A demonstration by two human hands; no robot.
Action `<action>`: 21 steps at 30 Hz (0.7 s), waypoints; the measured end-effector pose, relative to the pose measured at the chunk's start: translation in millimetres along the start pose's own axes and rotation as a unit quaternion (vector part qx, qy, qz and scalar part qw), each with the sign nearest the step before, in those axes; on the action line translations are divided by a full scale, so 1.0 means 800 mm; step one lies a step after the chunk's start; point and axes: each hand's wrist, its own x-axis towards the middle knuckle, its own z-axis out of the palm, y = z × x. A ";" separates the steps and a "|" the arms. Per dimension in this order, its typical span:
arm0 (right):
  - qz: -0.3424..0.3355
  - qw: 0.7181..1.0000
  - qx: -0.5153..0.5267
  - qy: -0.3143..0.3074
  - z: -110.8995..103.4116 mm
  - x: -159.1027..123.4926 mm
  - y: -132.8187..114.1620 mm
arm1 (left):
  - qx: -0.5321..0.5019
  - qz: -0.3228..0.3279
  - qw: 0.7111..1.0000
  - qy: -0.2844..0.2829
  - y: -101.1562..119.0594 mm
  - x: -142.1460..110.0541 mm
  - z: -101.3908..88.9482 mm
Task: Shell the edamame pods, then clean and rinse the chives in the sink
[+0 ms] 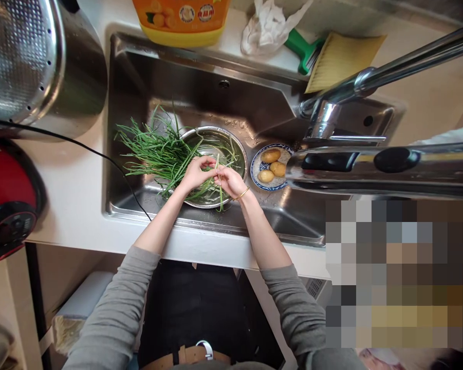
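Both my hands meet over a steel bowl (237, 149) in the sink. My left hand (196, 173) and my right hand (228, 181) pinch the same thin green chive stalk (219, 198), which hangs down between them over the bowl's near rim. A loose bundle of long green chives (158, 149) lies across the bowl and spills to the left onto the sink floor. A gold bangle sits on my right wrist.
A patterned dish with three potatoes (272, 165) stands right of the bowl. The faucet (370, 159) reaches over the sink (200, 87) from the right. A steel colander (26, 56), a red cooker (7, 205), a detergent bottle (183, 20) and a yellow cloth (341, 56) ring the sink.
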 end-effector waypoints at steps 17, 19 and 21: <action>0.073 0.996 0.033 0.037 -0.040 0.026 0.002 | 0.099 -0.068 0.992 0.039 -0.008 0.048 0.006; 0.062 0.997 0.029 0.034 -0.038 0.034 0.003 | 0.053 -0.063 0.995 -0.057 -0.012 0.049 0.017; 0.062 0.998 0.023 0.021 -0.037 0.040 0.004 | 0.007 -0.052 0.992 -0.113 -0.017 0.048 0.024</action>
